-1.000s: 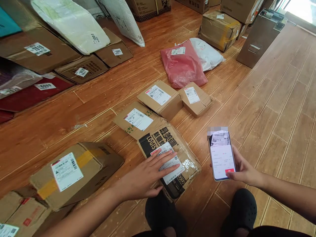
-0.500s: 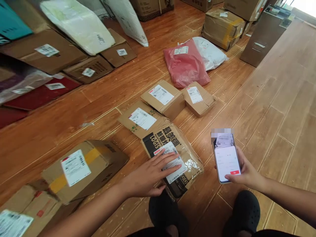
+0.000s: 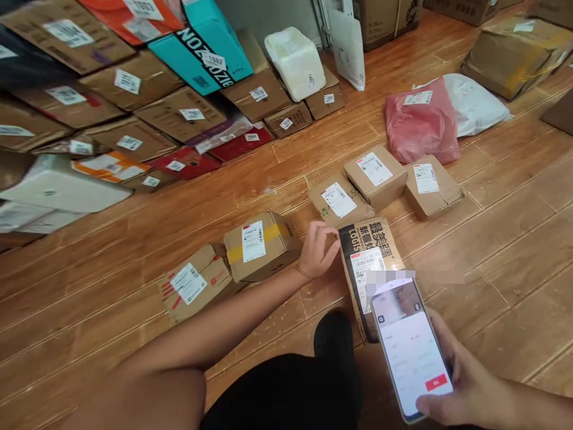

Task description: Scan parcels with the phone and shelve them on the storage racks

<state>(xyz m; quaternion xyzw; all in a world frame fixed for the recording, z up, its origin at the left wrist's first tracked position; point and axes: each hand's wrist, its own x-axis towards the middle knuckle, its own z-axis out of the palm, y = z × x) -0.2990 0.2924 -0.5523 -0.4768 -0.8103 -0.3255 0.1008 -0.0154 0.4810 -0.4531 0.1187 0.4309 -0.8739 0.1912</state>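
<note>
Head view: a printed cardboard box [image 3: 393, 255] lies flat on a wooden floor [image 3: 250, 186], just beyond the person's dark shoe [image 3: 333, 334], with a white shipping label [image 3: 363, 263] on top. From what I can see, work on this box looks under way rather than finished: it appears closed and labelled, and a lit phone [image 3: 414, 352] hangs over its near end, partly covering it.

The right hand [image 3: 470, 376] is closed around that phone, thumb on the lower screen near a red button. The left hand [image 3: 317, 249] is half open, fingers loosely bent beside the box's far left corner; I cannot tell whether they touch it. The two hands are well apart.

Just past the box sit a flat carton with green marks [image 3: 358, 207], a taller plain carton [image 3: 396, 168] and a small carton [image 3: 441, 194]. Farther out, a pink bag [image 3: 421, 128] overlaps a white bag [image 3: 477, 107]. To the left lie a yellow-taped box [image 3: 276, 252] and a worn carton [image 3: 218, 278]. All of these bear labels.

Along the wall, at the floor's far left edge, stacked parcels [image 3: 161, 116] carry small tags, some legibly numbered. I see no such small tags on the loose ones, so those perhaps remain unsorted.
</note>
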